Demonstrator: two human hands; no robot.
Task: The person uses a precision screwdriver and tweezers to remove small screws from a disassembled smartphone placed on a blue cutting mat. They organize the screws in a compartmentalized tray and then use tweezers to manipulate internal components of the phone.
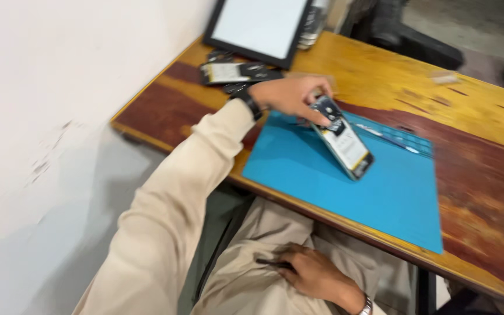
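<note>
My left hand (290,96) reaches across the wooden table and grips the top end of an opened phone (345,143). The phone has its back off, a pale battery shows, and it is tilted with its lower end on the blue work mat (351,186). My right hand (316,271) lies in my lap on my beige trousers, its fingers closed over a thin dark object (274,263). The picture is motion-blurred, so small details are unclear.
A second opened phone (237,73) lies at the table's back left, near a black-framed white panel (258,26). Thin tools (392,135) lie along the mat's far edge. A white wall runs along the left, and the wooden table (473,111) stretches to the right.
</note>
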